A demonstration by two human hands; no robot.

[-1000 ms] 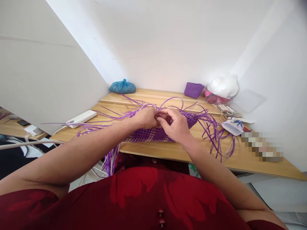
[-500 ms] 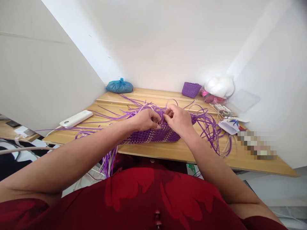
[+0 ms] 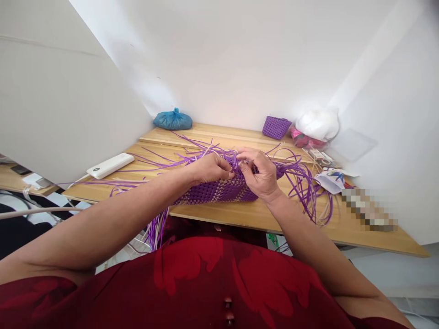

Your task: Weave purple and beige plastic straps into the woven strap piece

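Note:
A half-woven basket [image 3: 212, 192] of purple and cream plastic strips lies on the wooden table in front of me. Loose strips [image 3: 305, 187] fan out from its upper edge to both sides, and some hang over the table's front. My left hand [image 3: 214, 168] is closed in a pinch at the basket's upper edge, on a purple strip. Close beside it, my right hand [image 3: 259, 171] has its thumb and fingers bent together around a strip at the same edge. The hands hide the exact spot where the strips cross.
A white power bank-like device [image 3: 110, 165] with a cable lies at left. Along the wall sit a tied blue bag [image 3: 173, 119], a small purple woven piece [image 3: 276, 127] and a white bag [image 3: 317, 123]. Small tools and a white container [image 3: 329, 181] are at right on the table [image 3: 212, 214].
My right hand has turned, its fingers now reaching over the strip toward the left hand. My left hand has shifted slightly right. The view has moved a little.

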